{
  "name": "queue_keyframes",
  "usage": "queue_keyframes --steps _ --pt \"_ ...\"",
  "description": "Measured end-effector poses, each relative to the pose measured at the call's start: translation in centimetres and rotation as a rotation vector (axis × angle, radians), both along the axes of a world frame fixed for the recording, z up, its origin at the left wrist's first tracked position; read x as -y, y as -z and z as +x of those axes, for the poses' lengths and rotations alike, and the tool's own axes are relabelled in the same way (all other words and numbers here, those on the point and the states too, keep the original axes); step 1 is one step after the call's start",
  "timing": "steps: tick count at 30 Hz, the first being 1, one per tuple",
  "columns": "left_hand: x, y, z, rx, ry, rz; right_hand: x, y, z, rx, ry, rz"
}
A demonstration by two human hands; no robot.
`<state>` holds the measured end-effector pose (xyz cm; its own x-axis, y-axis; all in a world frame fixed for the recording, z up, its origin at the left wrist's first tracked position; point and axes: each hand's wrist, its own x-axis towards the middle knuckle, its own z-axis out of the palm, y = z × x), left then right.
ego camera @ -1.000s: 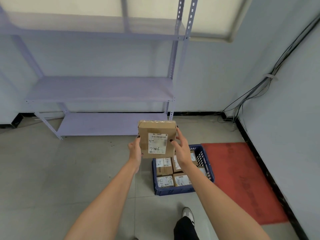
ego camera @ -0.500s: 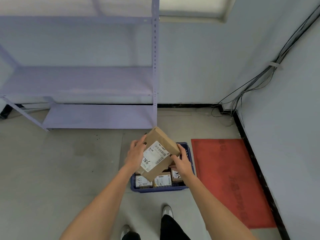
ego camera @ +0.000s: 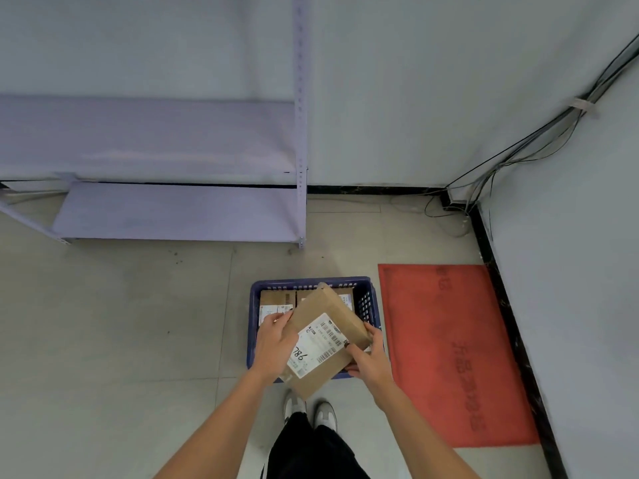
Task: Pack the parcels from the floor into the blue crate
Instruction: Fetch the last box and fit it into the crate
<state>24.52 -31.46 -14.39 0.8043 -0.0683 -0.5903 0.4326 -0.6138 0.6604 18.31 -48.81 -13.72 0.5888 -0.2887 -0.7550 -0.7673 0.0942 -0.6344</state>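
I hold a flat brown cardboard parcel [ego camera: 325, 337] with a white barcode label, tilted diagonally above the blue crate [ego camera: 254, 305]. My left hand [ego camera: 275, 344] grips its left edge and my right hand [ego camera: 366, 357] grips its lower right edge. The crate sits on the floor in front of my feet and holds several labelled brown parcels [ego camera: 276, 302]; the held parcel hides most of them.
A red mat [ego camera: 453, 350] lies right of the crate. A pale purple metal shelf rack [ego camera: 173, 209] stands against the back wall at left. Loose cables [ego camera: 460, 198] run down the right corner. My shoes [ego camera: 309, 409] are just behind the crate.
The parcel has turned from upright to a diagonal tilt and come down over the crate. My view has dropped toward the floor and the crate sits nearer my feet.
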Motion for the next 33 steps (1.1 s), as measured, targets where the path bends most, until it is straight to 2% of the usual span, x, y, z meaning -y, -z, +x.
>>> queue_keyframes --steps 3,8,12,17,23,27,33 --pt "0.1 0.7 1.5 -0.019 0.085 0.113 0.3 0.5 1.0 -0.016 0.035 0.0" --pt "0.5 1.1 4.4 -0.042 0.162 0.048 -0.2 2.1 2.0 -0.029 0.129 0.063" --pt "0.4 1.7 5.7 0.049 0.168 0.044 -0.2 2.7 3.2 -0.02 0.13 0.067" --pt "0.5 3.1 5.7 0.109 -0.03 -0.026 1.6 4.1 4.3 -0.056 0.086 0.007" --pt "1.1 5.7 5.6 -0.005 -0.256 -0.033 1.6 7.0 6.2 -0.147 -0.077 -0.165" --pt "0.2 10.3 6.3 -0.038 -0.364 -0.116 1.2 10.6 7.5 -0.149 -0.181 -0.169" --pt "-0.2 18.7 8.6 -0.217 -0.567 -0.241 -0.5 18.8 9.7 -0.166 -0.251 -0.119"
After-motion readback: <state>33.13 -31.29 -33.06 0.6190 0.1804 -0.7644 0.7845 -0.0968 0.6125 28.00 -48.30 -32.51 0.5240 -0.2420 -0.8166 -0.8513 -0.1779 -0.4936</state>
